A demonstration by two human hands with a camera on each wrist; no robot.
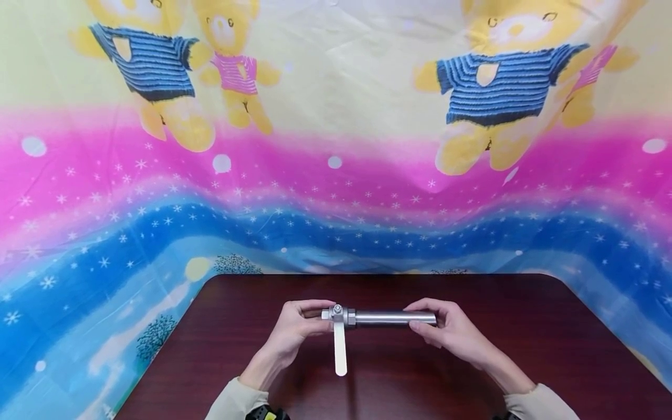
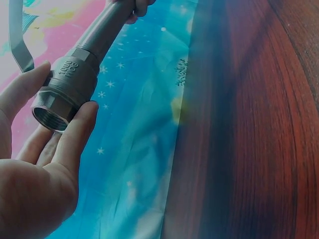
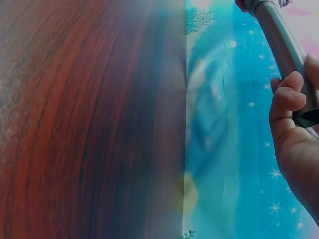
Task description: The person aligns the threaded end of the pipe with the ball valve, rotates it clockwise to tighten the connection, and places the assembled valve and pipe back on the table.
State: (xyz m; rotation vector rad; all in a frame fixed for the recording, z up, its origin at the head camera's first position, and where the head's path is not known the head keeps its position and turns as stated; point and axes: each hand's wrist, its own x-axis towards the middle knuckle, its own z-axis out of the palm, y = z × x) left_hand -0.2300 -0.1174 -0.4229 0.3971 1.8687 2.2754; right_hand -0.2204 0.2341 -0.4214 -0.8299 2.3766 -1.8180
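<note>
Above the dark-red wooden surface (image 1: 499, 300), a lumpy silver metal valve (image 2: 75, 79) is pinched by the left hand's (image 1: 291, 326) fingers, its round metal pipe (image 1: 385, 318) by the right hand's (image 1: 457, 332); if pinched loosely, both could be dropped.

The valve (image 2: 76, 82) is presenting as dull grey metal, its body bearing raised lettering and its mouth showing ridged threads. Joined to the valve, the pipe (image 1: 385, 318) is showing smooth, shinier metal. On the valve, the handle (image 1: 340, 353) is appearing smooth and pale. Beneath the valve, the table (image 1: 525, 326) is displaying glossy, wood-like grain. Beyond the valve, the cloth (image 1: 336, 192) is creasing, with faint sheen.
</note>
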